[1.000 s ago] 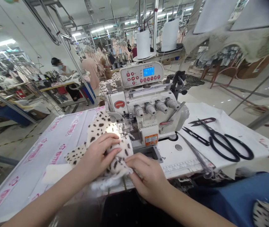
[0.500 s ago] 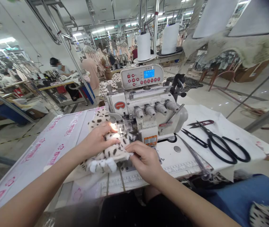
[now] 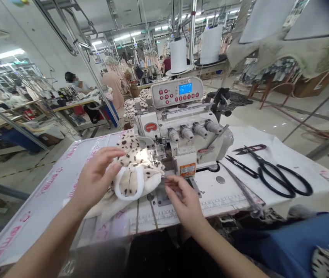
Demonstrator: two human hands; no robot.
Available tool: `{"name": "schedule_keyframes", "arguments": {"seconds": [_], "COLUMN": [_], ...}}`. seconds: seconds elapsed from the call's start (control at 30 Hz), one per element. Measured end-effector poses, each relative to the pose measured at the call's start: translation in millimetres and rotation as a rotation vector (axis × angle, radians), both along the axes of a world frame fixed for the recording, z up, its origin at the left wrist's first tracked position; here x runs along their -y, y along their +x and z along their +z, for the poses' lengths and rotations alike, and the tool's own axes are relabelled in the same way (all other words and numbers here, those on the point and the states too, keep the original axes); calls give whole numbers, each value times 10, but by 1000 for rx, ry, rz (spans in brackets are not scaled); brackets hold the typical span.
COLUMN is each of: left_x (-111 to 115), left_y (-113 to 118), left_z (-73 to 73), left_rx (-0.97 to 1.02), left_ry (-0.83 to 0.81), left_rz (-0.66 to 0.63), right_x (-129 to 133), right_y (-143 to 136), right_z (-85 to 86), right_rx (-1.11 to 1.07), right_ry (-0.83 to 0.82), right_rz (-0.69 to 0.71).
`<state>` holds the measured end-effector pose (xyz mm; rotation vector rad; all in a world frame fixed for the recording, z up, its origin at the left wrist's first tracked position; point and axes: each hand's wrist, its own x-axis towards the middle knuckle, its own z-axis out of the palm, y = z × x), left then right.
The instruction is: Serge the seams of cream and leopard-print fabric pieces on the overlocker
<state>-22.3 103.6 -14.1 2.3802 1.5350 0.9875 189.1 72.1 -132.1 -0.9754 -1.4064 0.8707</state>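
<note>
Fabric (image 3: pixel 129 144) lies lengthwise front to back, white-edged loop (image 3: pixel 140 184) nearest; hands (image 3: pixel 96 175) spread, fingers curved.

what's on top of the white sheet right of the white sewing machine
Large black metal scissors, slim black snips and dark red snips. Anything beneath the sheet is hidden.

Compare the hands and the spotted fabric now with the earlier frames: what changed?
Left hand has let go of the spotted fabric and drawn back to the left, fingers spread. Right hand appears to have released the fabric's right edge, staying close by. A white looped band now shows on the near side. Sewing machine and large scissors stayed put.
</note>
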Motion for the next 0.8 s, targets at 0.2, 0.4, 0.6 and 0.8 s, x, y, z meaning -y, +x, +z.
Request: {"name": "schedule_keyframes", "arguments": {"seconds": [0.2,0.4,0.6,0.8], "left_x": [316,289,394,488], "left_y": [-111,-23,178,453], "left_z": [-216,-67,199,-196], "left_rx": [-73,-245,-499,-651], "left_ry": [-162,-143,211,176], "left_rz": [113,1,-254,-336], "right_x": [6,29,125,170], "right_y": [-296,-522,-555,-554], "right_z": [5,43,52,59], "right_rx": [-401,-687,-731,-428], "right_ry": [-289,-393,-462,-335], "right_rz": [417,449,474,351]}}
